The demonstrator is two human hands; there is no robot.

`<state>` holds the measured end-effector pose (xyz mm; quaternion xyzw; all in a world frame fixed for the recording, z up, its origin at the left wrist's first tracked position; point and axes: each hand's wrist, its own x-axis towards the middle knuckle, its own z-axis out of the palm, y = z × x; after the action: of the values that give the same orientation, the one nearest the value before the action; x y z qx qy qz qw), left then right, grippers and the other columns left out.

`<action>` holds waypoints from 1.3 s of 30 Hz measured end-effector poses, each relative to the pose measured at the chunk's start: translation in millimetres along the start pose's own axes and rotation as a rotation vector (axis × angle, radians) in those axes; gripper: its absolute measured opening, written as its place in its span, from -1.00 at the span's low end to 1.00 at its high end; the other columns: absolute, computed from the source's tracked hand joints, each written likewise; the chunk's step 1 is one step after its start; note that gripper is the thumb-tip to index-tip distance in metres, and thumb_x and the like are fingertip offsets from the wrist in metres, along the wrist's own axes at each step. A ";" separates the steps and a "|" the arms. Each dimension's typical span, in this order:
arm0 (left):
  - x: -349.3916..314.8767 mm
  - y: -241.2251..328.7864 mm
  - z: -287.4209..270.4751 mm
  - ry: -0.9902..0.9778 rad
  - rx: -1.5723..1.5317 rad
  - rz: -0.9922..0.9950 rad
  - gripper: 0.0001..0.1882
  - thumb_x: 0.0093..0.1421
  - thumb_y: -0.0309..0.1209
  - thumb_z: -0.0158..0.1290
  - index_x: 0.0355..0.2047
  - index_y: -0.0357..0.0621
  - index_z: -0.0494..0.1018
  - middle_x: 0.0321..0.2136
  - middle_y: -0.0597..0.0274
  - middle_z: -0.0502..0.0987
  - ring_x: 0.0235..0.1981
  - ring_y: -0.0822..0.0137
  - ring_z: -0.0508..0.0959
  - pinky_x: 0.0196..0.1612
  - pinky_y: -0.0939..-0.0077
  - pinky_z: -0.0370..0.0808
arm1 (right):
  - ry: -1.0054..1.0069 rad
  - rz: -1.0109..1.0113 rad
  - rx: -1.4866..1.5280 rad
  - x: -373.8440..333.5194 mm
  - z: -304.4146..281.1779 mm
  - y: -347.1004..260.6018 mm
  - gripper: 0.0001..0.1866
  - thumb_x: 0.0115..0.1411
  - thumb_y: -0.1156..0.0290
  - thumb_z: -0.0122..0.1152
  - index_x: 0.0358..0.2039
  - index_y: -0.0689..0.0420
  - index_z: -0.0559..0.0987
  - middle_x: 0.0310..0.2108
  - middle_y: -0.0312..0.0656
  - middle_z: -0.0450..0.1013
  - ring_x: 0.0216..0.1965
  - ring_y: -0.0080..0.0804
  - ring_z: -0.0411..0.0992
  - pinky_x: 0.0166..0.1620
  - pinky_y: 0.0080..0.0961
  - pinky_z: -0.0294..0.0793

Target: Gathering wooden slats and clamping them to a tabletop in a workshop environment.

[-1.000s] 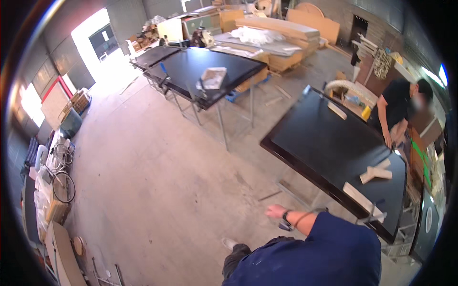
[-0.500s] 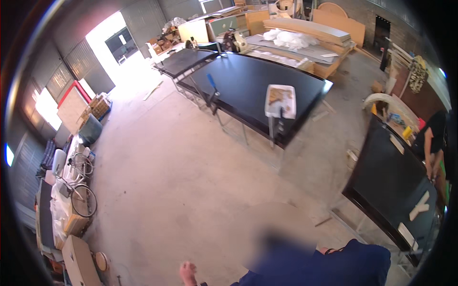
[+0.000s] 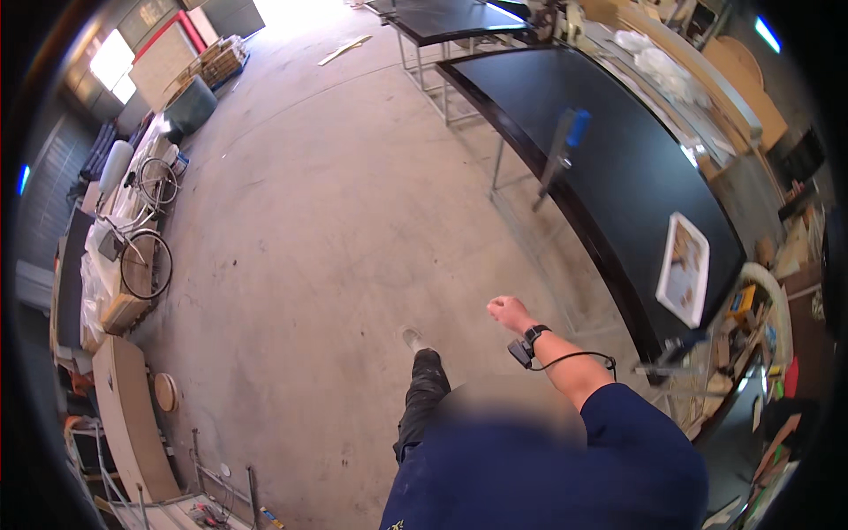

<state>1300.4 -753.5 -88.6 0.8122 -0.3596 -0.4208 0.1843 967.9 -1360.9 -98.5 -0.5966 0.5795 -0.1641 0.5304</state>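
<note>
My right hand [image 3: 510, 312] is held out in front of me over the concrete floor, its fingers curled in a loose fist with nothing seen in them. On that wrist sit a black watch [image 3: 535, 333] and a small black box [image 3: 520, 353] with a thin cable looping up the forearm. Nearest to the hand, on its right and apart from it, is a long dark panel [image 3: 618, 168] on metal stands. A clamp with a blue handle [image 3: 579, 128] grips the panel's near edge. Toward the panel's closer end lies a white tray [image 3: 666, 269] with brownish stains. My left hand is out of view.
Another dark panel [image 3: 450, 19] stands farther off. Along the left wall are a bicycle [image 3: 121, 237], a green bin [image 3: 190, 106] and a long tan box [image 3: 132, 415]. A thin board [image 3: 344, 50] lies on the floor. Boards with plastic sheeting [image 3: 658, 66] are stacked beyond the panel.
My view has moved forward and tilted, so the panel with the tray is closer and farther right. My right forearm has come into view; my left hand and the person at the right have left it.
</note>
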 end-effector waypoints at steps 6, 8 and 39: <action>178.3 159.5 -92.9 -0.066 -0.419 -0.284 -0.71 0.28 -0.26 0.12 -0.17 -0.27 0.56 -0.38 0.20 0.64 -0.39 0.33 0.64 -0.43 0.43 0.54 | -0.225 0.052 -0.471 52.1 4.0 -2.9 -0.55 0.19 0.03 0.19 -0.14 0.16 0.67 -0.18 0.09 0.61 -0.14 0.02 0.57 -0.03 -0.15 0.52; 209.6 185.8 -140.7 -0.059 -0.521 -0.408 -0.70 0.27 -0.26 0.12 -0.17 -0.27 0.56 -0.37 0.20 0.64 -0.38 0.33 0.64 -0.43 0.43 0.54 | -0.275 0.035 -0.413 63.0 13.5 -27.9 -0.55 0.18 0.03 0.19 -0.17 0.17 0.69 -0.21 0.09 0.61 -0.16 0.03 0.57 -0.05 -0.17 0.53; 1232.7 381.3 -621.8 0.042 0.765 0.356 -0.76 0.23 -0.21 0.09 -0.31 -0.11 0.56 -0.47 0.14 0.59 -0.43 0.27 0.60 -0.42 0.30 0.54 | 0.042 0.340 -0.151 1010.4 11.7 -474.6 -0.66 0.19 0.15 0.19 -0.28 0.19 0.64 -0.40 -0.14 0.60 -0.45 -0.26 0.52 -0.35 -0.30 0.51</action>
<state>2121.7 -1923.5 -178.8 0.7557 -0.6209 -0.2016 -0.0534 1500.4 -2341.4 -135.6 -0.5247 0.6935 -0.0404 0.4921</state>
